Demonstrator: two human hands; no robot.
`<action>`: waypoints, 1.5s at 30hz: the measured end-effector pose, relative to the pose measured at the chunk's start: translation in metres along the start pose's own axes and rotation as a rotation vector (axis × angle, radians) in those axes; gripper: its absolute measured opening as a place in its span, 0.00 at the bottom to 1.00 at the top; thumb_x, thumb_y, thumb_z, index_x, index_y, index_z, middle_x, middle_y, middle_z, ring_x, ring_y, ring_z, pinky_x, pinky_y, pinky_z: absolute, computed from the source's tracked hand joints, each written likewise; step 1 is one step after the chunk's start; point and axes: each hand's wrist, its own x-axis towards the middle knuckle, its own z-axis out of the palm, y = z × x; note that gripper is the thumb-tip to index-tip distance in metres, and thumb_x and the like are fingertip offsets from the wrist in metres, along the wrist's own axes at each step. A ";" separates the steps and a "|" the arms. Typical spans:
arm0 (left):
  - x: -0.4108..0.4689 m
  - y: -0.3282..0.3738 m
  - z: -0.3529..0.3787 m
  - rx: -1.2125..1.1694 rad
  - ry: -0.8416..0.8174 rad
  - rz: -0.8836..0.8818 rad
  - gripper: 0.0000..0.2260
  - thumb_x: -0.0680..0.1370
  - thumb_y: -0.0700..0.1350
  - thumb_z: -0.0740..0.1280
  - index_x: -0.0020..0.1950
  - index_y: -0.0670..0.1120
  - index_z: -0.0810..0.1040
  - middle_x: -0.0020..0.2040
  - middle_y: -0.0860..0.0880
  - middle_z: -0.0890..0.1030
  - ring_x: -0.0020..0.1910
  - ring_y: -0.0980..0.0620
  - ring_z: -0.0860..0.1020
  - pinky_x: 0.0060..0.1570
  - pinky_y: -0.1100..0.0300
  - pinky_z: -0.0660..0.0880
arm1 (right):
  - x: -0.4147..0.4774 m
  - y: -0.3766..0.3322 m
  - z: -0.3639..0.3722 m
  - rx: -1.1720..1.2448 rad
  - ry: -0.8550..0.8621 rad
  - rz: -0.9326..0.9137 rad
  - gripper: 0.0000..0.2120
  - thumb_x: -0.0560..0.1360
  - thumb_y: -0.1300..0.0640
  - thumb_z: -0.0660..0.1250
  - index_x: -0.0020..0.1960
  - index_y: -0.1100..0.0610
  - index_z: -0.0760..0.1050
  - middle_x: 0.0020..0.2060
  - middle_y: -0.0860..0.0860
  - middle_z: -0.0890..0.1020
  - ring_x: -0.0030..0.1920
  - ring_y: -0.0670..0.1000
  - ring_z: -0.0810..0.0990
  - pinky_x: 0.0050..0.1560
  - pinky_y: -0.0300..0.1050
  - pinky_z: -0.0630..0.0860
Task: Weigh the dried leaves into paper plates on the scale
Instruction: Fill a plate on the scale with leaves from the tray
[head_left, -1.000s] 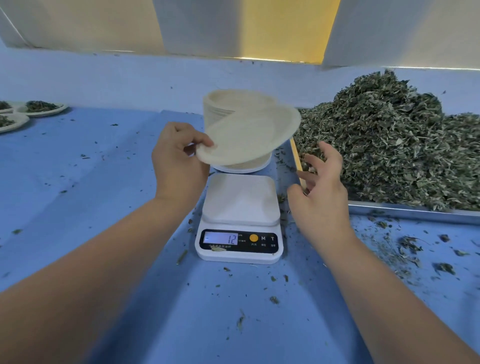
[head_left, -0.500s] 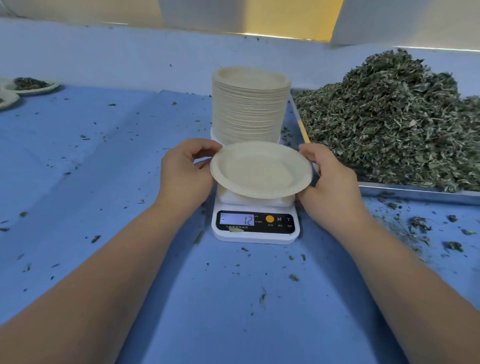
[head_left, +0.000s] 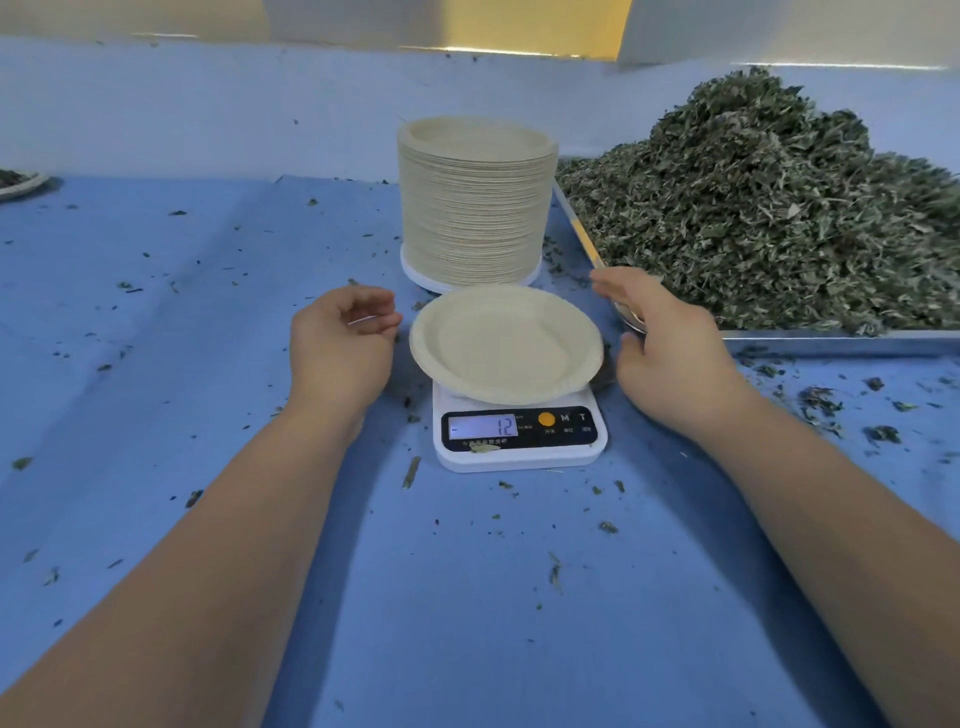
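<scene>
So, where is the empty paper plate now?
Head view, centre: the paper plate lies on the scale, just before the plate stack, between the left hand and right hand.

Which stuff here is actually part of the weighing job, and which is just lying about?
Job:
- paper plate, empty, on the scale
- plate stack
- dried leaf pile in the metal tray
- left hand and right hand, both holding nothing

Lying about:
- leaf bits on the blue cloth
- plate with leaves, far left edge
</scene>
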 end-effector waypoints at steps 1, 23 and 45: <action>0.001 0.000 0.000 -0.023 0.015 -0.017 0.19 0.77 0.27 0.64 0.47 0.52 0.81 0.51 0.51 0.84 0.47 0.58 0.85 0.58 0.58 0.81 | 0.000 0.001 -0.001 -0.005 0.017 0.007 0.33 0.74 0.73 0.58 0.75 0.50 0.67 0.70 0.48 0.76 0.71 0.48 0.72 0.68 0.37 0.65; -0.007 0.011 0.018 -0.301 -0.031 -0.206 0.12 0.78 0.44 0.60 0.50 0.47 0.83 0.50 0.50 0.87 0.49 0.56 0.85 0.43 0.62 0.79 | 0.000 0.000 0.001 0.002 0.076 0.082 0.28 0.75 0.70 0.58 0.73 0.52 0.70 0.62 0.54 0.80 0.61 0.54 0.77 0.61 0.53 0.76; -0.009 0.015 0.023 -0.144 -0.105 -0.177 0.15 0.68 0.52 0.62 0.45 0.51 0.86 0.49 0.52 0.87 0.45 0.54 0.81 0.50 0.54 0.77 | 0.029 0.002 -0.003 -0.030 0.130 0.175 0.16 0.82 0.53 0.60 0.68 0.48 0.72 0.55 0.56 0.82 0.53 0.59 0.80 0.53 0.55 0.77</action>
